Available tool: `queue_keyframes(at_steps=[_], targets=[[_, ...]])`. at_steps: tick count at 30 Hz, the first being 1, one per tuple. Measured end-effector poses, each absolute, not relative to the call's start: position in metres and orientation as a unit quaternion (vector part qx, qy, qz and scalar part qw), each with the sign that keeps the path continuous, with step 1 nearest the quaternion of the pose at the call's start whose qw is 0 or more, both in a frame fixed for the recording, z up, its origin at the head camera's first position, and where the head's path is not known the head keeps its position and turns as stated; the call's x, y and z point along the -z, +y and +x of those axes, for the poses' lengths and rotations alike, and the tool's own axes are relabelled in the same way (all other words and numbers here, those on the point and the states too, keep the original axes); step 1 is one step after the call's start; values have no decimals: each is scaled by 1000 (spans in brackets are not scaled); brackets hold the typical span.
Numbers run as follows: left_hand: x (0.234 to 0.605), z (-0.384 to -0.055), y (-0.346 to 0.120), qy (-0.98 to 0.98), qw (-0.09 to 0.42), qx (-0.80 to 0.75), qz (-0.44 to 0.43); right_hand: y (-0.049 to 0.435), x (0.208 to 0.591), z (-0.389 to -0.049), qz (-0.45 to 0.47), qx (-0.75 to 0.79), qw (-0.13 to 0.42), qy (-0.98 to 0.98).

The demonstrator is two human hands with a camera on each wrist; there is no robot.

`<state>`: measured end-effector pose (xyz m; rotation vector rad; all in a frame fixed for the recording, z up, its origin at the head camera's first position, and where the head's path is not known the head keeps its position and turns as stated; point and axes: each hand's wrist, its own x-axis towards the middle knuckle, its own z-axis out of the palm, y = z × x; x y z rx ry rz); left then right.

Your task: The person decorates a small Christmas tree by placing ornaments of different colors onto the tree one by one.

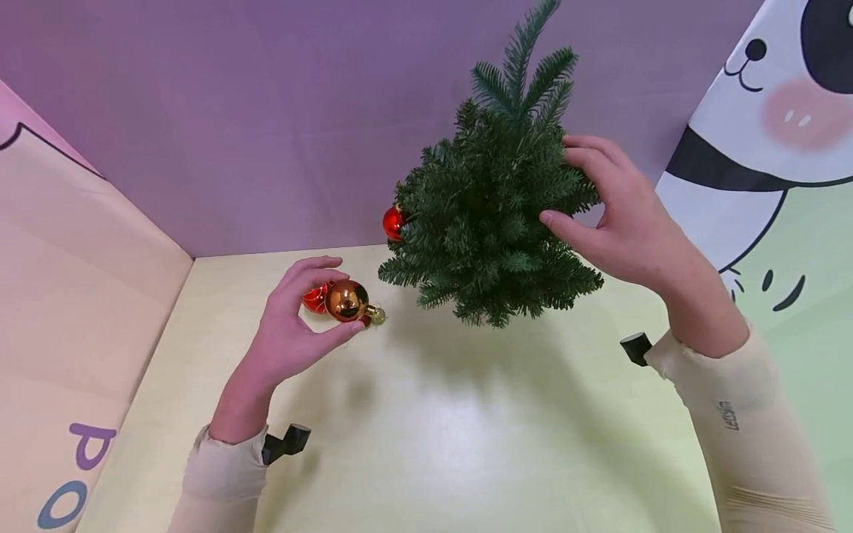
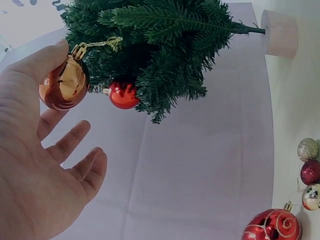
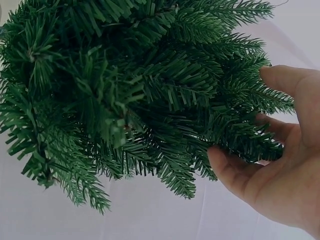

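While your right grip (image 1: 626, 222), spread apart, touched the tree (image 1: 489, 215), your left grip (image 1: 291, 334) pinched a gold ball (image 1: 345, 300) near it.

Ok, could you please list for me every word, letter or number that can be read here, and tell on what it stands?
"Lets…": on the right sleeve, sideways; its ending is too small to read.
"O": the blue letter on the left wall.
Purple letter beside it: turned, perhaps "p" or "d".
No text shows on the tree or copper bauble.
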<state>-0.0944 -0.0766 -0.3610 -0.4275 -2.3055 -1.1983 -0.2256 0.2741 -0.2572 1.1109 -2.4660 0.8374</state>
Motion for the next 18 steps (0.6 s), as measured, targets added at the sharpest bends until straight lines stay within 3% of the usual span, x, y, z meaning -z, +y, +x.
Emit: queue_keyframes(at_steps=[11,18], targets=[[353,-96,-65,-826,265,464,-180,276,260,-218,370,-281,154,-872],[348,-101,-54,-822,252,477,-183,280,268,-214,377,-284,195,-860]])
